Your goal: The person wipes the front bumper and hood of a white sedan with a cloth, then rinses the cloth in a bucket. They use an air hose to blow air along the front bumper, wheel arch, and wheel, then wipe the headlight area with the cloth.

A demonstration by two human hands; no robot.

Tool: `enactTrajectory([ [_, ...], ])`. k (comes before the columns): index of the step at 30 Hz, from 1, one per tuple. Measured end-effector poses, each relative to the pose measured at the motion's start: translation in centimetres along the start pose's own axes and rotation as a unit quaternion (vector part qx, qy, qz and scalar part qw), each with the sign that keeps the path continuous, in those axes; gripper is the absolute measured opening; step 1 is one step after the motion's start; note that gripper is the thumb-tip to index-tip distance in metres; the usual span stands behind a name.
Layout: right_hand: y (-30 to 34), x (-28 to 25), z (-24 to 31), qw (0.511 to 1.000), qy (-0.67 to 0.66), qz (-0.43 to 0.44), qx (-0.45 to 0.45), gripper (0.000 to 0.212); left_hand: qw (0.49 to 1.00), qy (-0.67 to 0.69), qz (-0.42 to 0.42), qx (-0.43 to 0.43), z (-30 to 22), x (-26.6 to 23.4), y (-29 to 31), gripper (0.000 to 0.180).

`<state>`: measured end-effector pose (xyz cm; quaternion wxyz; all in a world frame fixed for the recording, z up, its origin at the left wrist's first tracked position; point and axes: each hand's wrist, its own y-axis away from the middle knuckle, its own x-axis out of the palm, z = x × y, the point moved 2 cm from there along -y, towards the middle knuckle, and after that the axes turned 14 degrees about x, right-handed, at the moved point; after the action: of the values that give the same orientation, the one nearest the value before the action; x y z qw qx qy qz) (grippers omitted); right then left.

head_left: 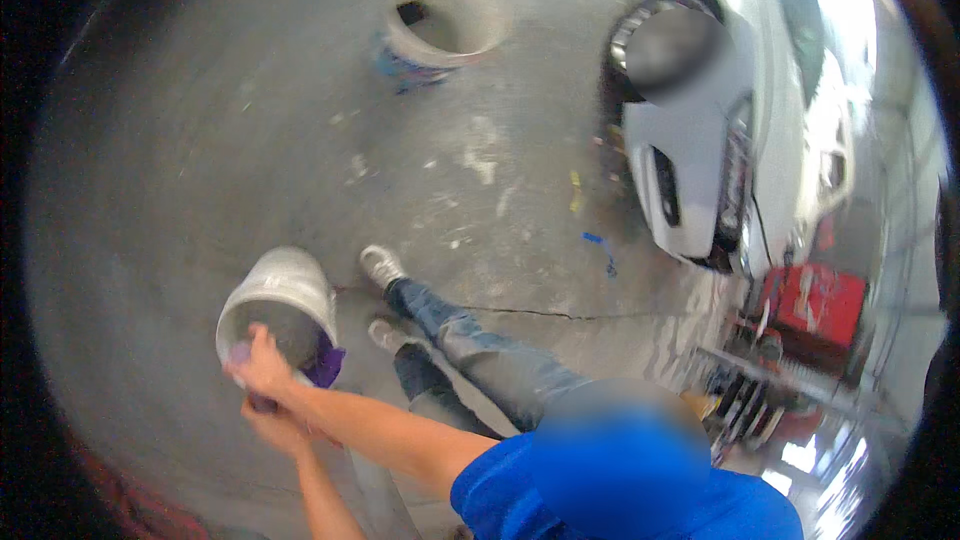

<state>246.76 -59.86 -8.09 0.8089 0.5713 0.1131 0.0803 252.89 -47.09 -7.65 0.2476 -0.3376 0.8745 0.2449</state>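
A grey bucket (285,290) stands on the concrete floor at my lower left, beside my feet. Both my hands are together at its near rim. My right hand (262,368) reaches across from my blue sleeve, its fingers closed on a purple cloth (326,366). One end of the cloth shows at my fingertips and another part hangs beside the bucket's rim. My left hand (272,428) sits just below the right one, fingers closed round a dark twisted part of the same cloth. The inside of the bucket is dim and its contents cannot be made out.
A second, pale bucket (445,15) with a blue base stands farther off on the floor. A white car (700,130) with a dark wheel is at the right. A red tool cart (812,305) and metal racks stand at the lower right. The floor is cracked and paint-marked.
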Motion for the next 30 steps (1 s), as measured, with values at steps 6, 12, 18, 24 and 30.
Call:
enactTrajectory([
  [6, 2.6, -14.2, -4.0, 0.979, 0.056, 0.005, -0.196, 0.080, 0.985, -0.067, 0.127, 0.098, -6.3, 5.9, 4.0, 0.047],
  [12, 11.3, -33.6, -7.6, 0.958, 0.128, -0.175, -0.186, 0.043, 0.919, 0.175, 0.337, 0.105, -16.6, 12.2, 10.8, 0.039],
  [18, 24.8, -50.4, -14.2, 0.917, -0.232, -0.198, -0.257, 0.038, 0.800, 0.232, 0.547, 0.085, -26.9, 15.6, 20.0, 0.036],
  [24, 39.5, -60.5, -27.1, 0.838, -0.426, -0.078, -0.332, 0.031, 0.681, 0.127, 0.709, 0.130, -37.0, 19.3, 39.5, 0.022],
  [30, 47.6, -73.7, -41.1, 0.761, -0.445, -0.129, -0.453, 0.026, 0.665, 0.058, 0.659, 0.347, -35.9, 34.0, 46.2, 0.027],
])
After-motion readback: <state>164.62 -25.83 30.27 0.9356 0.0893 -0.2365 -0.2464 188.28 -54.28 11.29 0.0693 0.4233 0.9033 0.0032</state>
